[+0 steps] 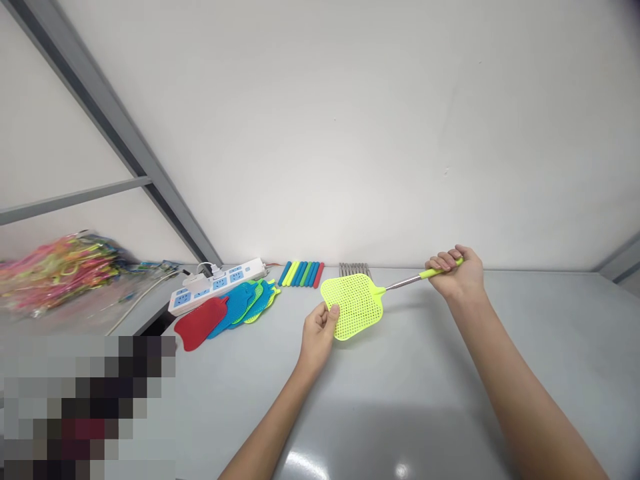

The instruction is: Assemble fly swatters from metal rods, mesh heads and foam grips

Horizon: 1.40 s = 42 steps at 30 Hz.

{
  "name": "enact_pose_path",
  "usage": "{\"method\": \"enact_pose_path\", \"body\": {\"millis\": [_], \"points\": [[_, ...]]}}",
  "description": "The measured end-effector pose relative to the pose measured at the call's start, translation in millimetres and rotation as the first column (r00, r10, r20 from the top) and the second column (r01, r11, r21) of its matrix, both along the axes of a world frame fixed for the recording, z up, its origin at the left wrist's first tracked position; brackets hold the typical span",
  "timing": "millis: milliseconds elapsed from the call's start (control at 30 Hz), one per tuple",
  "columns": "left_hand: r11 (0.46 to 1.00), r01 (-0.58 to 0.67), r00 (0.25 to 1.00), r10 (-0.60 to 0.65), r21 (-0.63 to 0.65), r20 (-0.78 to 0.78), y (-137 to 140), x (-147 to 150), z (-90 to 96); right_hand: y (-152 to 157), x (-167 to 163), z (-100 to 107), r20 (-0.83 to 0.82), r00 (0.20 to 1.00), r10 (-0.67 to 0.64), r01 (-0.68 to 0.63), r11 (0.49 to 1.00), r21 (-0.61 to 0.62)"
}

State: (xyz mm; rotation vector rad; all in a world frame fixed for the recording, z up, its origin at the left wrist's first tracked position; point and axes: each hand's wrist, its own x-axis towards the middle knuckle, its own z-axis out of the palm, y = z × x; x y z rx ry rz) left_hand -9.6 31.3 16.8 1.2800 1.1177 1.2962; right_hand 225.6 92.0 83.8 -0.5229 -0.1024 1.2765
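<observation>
A yellow-green fly swatter (356, 308) is held above the grey table between both hands. My left hand (320, 333) pinches the lower left edge of its perforated head, thumb on top. My right hand (457, 273) is wrapped round the yellow-green grip at the other end. A bare metal rod (404, 282) shows between the grip and the head. Behind the head, partly covered by it, lies a row of metal rods (355, 269). To the left of these is a row of coloured handle grips (301, 274) in blue, yellow, green and red.
Overlapping swatter heads, a red one (201, 325) in front, lie left, against a white power strip (219, 285) with plugs. Farther left is a clear bag of colourful items (65, 273). A white wall (350, 133) rises behind the table (400, 387). The lower left corner is pixelated.
</observation>
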Motion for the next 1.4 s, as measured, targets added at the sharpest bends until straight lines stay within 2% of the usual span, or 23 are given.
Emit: {"method": "enact_pose_path", "body": {"millis": [333, 567, 967, 1400], "points": [[0.999, 0.042, 0.999, -0.041, -0.028, 0.019, -0.9, -0.5, -4.1, 1.2, 0.7, -0.9, -0.031, 1.0, 0.0, -0.001, 1.0, -0.023], [0.999, 0.025, 0.999, -0.026, 0.027, 0.038, -1.4, 0.0, -2.4, 0.6, -1.1, -0.2, -0.027, 1.0, 0.016, -0.017, 0.999, -0.033], [0.999, 0.007, 1.0, -0.006, 0.035, -0.018, -0.6, -1.7, -4.1, 2.3, 0.1, -3.8, -0.02, 0.999, 0.046, -0.047, 0.997, -0.063], [1.0, -0.008, 1.0, 0.008, 0.027, -0.01, -0.6, -0.6, -3.5, 3.3, 0.0, -4.0, -0.011, 0.999, 0.054, -0.054, 0.995, -0.08]]}}
